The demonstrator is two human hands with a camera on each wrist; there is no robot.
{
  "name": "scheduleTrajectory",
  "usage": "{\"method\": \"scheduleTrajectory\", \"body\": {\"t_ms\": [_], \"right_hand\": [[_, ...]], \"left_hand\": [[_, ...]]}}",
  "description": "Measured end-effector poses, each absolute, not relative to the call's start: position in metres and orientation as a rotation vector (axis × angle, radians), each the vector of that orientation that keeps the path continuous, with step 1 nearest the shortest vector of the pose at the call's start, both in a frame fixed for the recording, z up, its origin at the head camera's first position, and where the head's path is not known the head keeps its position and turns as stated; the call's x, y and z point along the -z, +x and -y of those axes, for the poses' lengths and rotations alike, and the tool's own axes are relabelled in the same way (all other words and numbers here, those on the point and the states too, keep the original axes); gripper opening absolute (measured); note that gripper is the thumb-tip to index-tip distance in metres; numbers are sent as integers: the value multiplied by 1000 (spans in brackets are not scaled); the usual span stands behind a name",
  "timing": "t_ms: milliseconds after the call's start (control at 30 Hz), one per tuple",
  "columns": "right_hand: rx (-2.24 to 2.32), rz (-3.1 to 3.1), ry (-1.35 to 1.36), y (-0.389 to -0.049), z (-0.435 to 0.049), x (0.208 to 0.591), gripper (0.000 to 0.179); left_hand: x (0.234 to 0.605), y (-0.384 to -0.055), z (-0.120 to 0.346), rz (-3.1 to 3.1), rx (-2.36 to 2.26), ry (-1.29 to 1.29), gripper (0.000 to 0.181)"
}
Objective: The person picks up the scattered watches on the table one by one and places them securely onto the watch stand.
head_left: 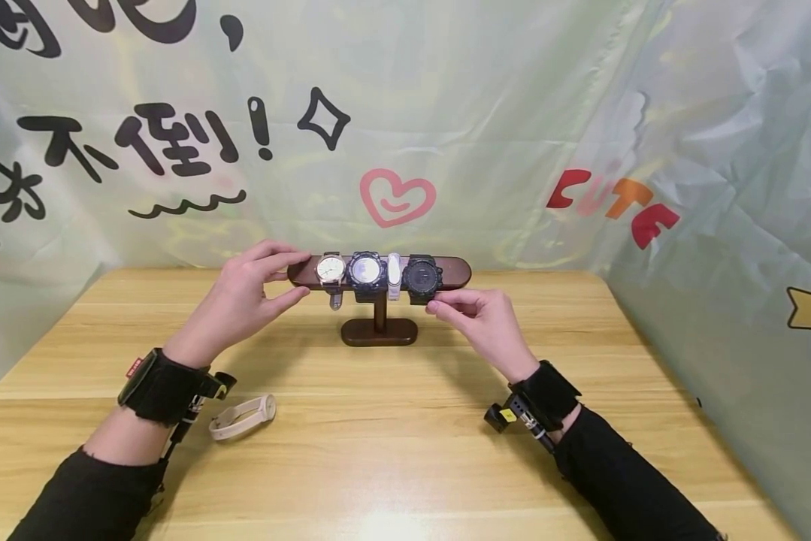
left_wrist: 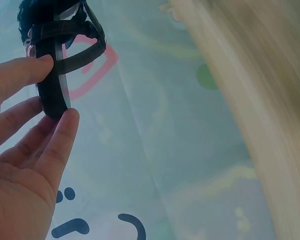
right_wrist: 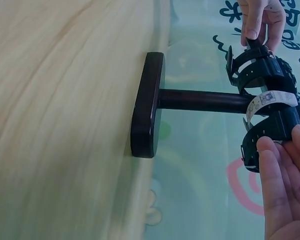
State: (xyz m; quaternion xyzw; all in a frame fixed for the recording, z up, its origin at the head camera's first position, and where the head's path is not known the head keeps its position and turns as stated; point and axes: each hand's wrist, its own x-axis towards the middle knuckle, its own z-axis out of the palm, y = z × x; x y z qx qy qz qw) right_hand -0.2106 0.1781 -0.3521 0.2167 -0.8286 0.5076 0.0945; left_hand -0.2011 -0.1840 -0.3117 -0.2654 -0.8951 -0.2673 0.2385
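A dark brown wooden watch stand (head_left: 380, 312) stands toward the back of the table, with several watches around its bar. From left to right these are a white-dial watch (head_left: 330, 269), a dark chunky watch with a bright face (head_left: 366, 268), a slim white wristband (head_left: 394, 272) and a black sports watch (head_left: 422, 278). My left hand (head_left: 243, 293) holds the bar's left end between thumb and fingers; the left wrist view shows the bar end (left_wrist: 52, 95) close. With thumb and fingertips, my right hand (head_left: 489, 327) pinches the lower edge of the black watch.
A pale beige watch (head_left: 243, 418) with its strap looped lies on the wooden table (head_left: 391, 451), near my left wrist. Behind the table hangs a printed cloth (head_left: 486, 150), and another stretch of it closes off the right side.
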Motion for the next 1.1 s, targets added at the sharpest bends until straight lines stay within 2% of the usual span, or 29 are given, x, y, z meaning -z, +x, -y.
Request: {"method": "scheduleTrajectory", "body": {"t_ms": [433, 833, 1100], "right_hand": [[-1323, 2640, 696, -208, -190, 336, 14], [-1190, 2731, 858, -201, -189, 330, 6], [-1141, 2793, 987, -194, -184, 327, 9]], "left_hand": [[311, -200, 185, 2447, 741, -736, 48], [306, -196, 188, 2455, 720, -736, 42], [303, -190, 190, 2454, 692, -754, 38]]}}
